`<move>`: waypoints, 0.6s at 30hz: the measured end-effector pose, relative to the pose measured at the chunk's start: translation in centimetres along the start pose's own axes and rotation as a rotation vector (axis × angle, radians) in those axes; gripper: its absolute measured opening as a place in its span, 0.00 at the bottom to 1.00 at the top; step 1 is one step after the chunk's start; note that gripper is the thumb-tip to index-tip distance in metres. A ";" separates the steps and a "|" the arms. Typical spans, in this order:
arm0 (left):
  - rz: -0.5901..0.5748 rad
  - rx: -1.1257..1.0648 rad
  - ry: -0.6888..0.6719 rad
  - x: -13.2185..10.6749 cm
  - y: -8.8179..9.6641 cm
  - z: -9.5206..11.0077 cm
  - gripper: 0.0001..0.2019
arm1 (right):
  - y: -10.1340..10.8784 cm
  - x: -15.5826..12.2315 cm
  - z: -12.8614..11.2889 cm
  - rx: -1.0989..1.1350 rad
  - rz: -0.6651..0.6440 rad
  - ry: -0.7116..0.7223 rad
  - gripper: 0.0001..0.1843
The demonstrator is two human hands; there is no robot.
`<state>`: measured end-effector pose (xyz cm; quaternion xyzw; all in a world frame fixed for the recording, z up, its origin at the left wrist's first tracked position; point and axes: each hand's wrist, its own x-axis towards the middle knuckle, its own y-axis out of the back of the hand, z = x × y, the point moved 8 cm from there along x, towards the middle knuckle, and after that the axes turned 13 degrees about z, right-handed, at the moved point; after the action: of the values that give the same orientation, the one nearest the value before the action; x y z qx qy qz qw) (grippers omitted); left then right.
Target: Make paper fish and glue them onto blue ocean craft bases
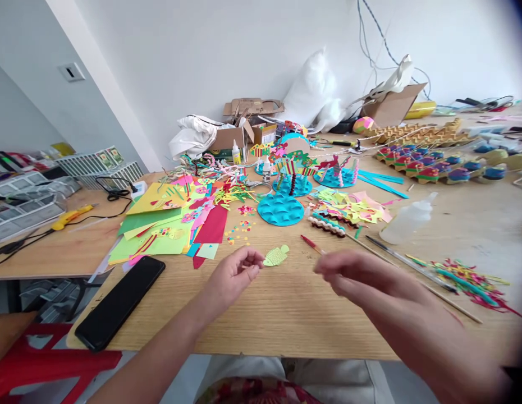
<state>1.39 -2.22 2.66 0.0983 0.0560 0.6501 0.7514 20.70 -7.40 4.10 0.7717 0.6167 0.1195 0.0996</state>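
A pale green paper fish (276, 256) with scale markings is pinched by its head end in my left hand (239, 272), just over the wooden table. My right hand (357, 275) is to the right of the fish, blurred, with its fingers bent forward. A red-tipped pen or brush (312, 244) shows just beyond its fingertips, the rest of it hidden behind the hand. Whether the fingers touch it I cannot make out. Small paper dots (239, 231) lie beyond my left hand. A round blue scalloped base (280, 209) sits farther back.
A black phone (121, 303) lies at the table's left edge, near stacked coloured paper (155, 233). To the right are a black pen (408, 262), a wooden stick (412, 275), a translucent squeeze bottle (408, 219) and paper shreds (475, 278). Painted egg-carton pieces (438, 163) stand behind.
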 end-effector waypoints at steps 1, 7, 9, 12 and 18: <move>-0.004 0.109 -0.037 0.5 0.1 -0.2 0.06 | -0.8 1.5 -0.3 -0.051 -0.039 0.040 0.11; -0.053 0.551 -0.295 2.5 -1.1 -0.7 0.14 | -5.0 8.3 2.2 -0.640 -0.142 0.237 0.16; -0.101 0.617 -0.351 2.7 -2.0 -0.9 0.16 | -6.0 9.2 2.8 -0.698 -0.171 0.235 0.17; -0.139 0.687 -0.379 3.1 -2.9 -1.6 0.18 | -6.8 10.0 3.1 -0.718 -0.182 0.229 0.15; -0.127 0.684 -0.407 3.5 -3.1 -2.4 0.20 | -7.5 11.0 4.1 -0.712 -0.184 0.207 0.07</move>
<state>4.43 0.96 -0.19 0.4659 0.1252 0.5135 0.7096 17.31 4.96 -1.38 0.6141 0.6101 0.3942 0.3087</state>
